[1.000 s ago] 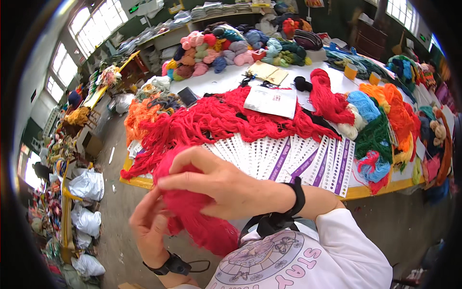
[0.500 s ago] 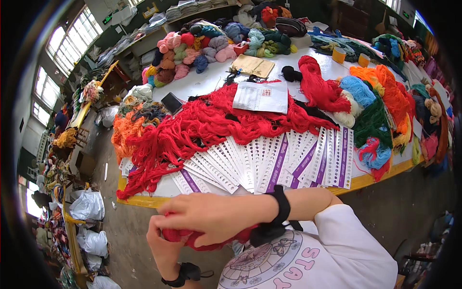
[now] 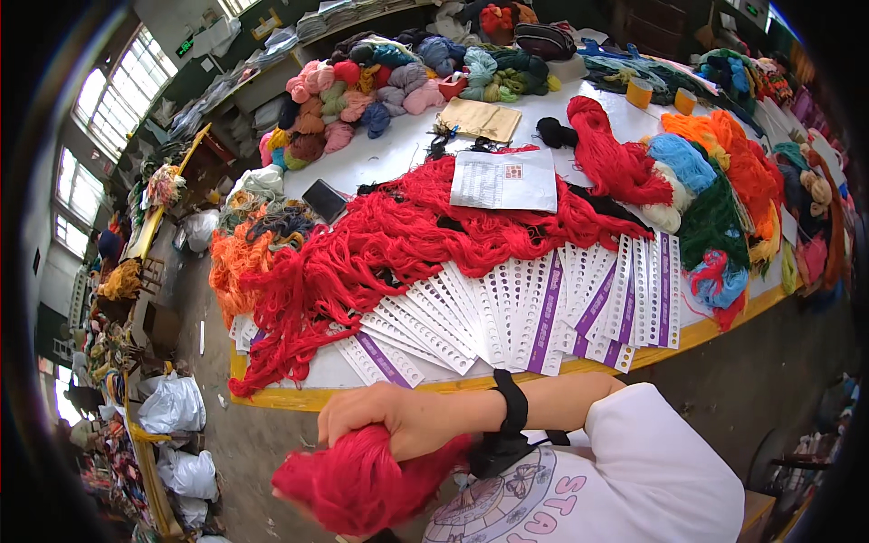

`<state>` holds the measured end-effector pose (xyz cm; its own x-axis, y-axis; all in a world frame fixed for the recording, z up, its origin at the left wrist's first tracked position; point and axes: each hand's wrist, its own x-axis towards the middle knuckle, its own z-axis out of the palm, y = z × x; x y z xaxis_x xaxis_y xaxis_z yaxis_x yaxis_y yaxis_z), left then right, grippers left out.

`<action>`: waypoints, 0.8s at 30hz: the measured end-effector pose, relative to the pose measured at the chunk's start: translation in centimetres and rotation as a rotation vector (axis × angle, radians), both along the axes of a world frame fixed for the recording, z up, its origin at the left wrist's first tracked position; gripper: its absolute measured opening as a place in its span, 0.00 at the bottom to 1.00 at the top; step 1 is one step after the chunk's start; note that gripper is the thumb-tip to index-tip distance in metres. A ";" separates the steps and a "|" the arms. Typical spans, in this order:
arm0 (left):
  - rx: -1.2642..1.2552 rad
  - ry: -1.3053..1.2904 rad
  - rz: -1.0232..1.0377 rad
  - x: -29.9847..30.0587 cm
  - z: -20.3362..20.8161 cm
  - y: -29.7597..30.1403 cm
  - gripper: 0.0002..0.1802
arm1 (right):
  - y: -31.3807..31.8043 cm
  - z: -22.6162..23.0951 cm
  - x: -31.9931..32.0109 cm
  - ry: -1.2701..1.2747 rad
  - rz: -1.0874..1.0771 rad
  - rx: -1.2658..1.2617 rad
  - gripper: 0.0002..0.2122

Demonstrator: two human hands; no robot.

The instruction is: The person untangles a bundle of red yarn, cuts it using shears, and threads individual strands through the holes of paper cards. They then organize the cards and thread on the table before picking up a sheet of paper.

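A loose bundle of red yarn (image 3: 367,484) is held in front of my body, below the table's near edge. My right hand (image 3: 389,418) grips its top, fingers curled over the strands, with a black band around the wrist. My left hand (image 3: 291,503) is under the bundle's left side and mostly hidden by it; only a little of its edge shows. Beyond them, a large heap of red yarn (image 3: 389,235) spreads over the table. White cards with punched holes and purple strips (image 3: 543,312) fan out along its near side.
A printed sheet (image 3: 504,181) lies on the red heap. A dark phone (image 3: 324,199) rests beside orange yarn (image 3: 240,267). Colored skeins (image 3: 362,90) are piled at the back. The white table (image 3: 299,366) has a yellow edge. White bags (image 3: 172,404) stand on the floor at left.
The red bundle has swung lower and shows more of its length below my right hand. My left hand, visible before at the bundle's left, has dropped behind it. The view has shifted slightly.
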<state>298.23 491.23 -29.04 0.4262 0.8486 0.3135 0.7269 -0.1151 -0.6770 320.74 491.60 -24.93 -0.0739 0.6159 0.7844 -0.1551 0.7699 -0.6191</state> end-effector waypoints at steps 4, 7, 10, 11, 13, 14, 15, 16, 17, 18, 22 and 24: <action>-0.790 -1.887 -0.433 -1.0 1.5 1.2 0.37 | -0.6 1.6 -1.5 -0.220 0.040 -0.219 0.18; -1.059 -2.384 -0.473 -2.3 1.2 2.3 0.36 | 0.4 0.6 -3.7 -0.609 0.002 -0.188 0.18; -1.336 -2.331 -0.498 -3.3 0.7 1.8 0.31 | 1.6 0.6 -5.0 -0.865 0.044 -0.073 0.15; -1.428 -2.304 -0.508 -3.7 0.6 1.6 0.29 | 2.0 0.8 -4.9 -0.850 0.105 -0.082 0.16; -1.612 -2.241 -0.533 -4.3 0.8 1.6 0.26 | 2.7 2.3 -4.1 -0.829 0.269 -0.176 0.21; -1.705 -2.202 -0.548 -4.5 0.9 1.7 0.25 | 3.1 2.0 -4.1 -0.833 0.267 -0.176 0.21; -1.798 -2.158 -0.563 -4.6 1.1 1.9 0.24 | 3.8 1.1 -4.1 -0.695 0.288 -0.163 0.24; -1.878 -2.116 -0.573 -5.0 1.3 2.0 0.23 | 4.6 -0.1 -4.2 -0.554 0.317 -0.145 0.27; -1.857 -1.902 -0.661 -5.0 2.5 3.5 0.25 | 5.6 -1.8 -3.7 -0.481 0.401 -0.312 0.32; -1.707 -1.829 -0.786 -5.0 3.4 4.0 0.27 | 6.3 -2.8 -2.5 -0.480 0.391 -0.314 0.32; -1.354 -2.271 -1.058 -4.6 1.1 6.1 0.31 | 9.2 -8.3 2.8 -0.386 0.200 -0.803 0.24; -1.480 -2.218 -0.535 -4.5 -0.7 8.4 0.45 | 9.8 -11.7 3.0 -0.182 0.418 -0.904 0.22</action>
<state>293.76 499.60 -29.70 0.6007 0.7985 0.0380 -0.2711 0.1588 0.9494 323.75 501.42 -36.60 -0.4918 0.8707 -0.0082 -0.1505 -0.0943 -0.9841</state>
